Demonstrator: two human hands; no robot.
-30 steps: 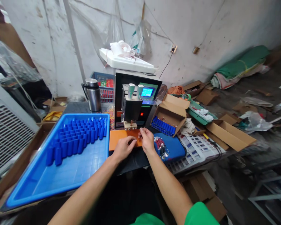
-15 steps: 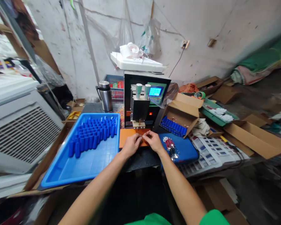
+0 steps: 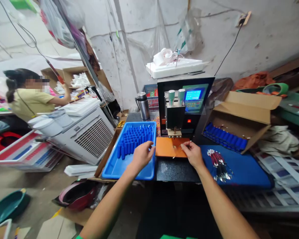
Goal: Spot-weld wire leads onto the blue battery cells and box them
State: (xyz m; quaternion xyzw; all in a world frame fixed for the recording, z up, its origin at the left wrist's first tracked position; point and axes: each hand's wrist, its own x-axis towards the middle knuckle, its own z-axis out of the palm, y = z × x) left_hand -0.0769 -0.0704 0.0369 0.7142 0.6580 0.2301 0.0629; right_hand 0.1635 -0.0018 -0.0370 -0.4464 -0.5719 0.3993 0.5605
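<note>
My right hand (image 3: 193,153) rests at the right edge of the orange pad (image 3: 167,148) and pinches a thin wire lead (image 3: 179,150) that lies across the pad. My left hand (image 3: 141,155) hovers over the blue tray (image 3: 118,169), fingers apart, beside the upright blue cylinders (image 3: 134,139) that fill the tray's far half. Just behind the pad stands the black spot-welding machine (image 3: 180,106) with its lit blue screen.
A bunch of red-tipped leads (image 3: 218,162) lies on a blue mat (image 3: 241,167) to the right. An open cardboard box (image 3: 244,111) holds more blue cylinders. A steel flask (image 3: 142,106) stands behind the tray. A white cooler unit (image 3: 87,132) and another person (image 3: 32,96) are at left.
The view has swung left. My left hand has left the orange pad and moved over the blue tray; my right hand stays at the pad with the lead.
</note>
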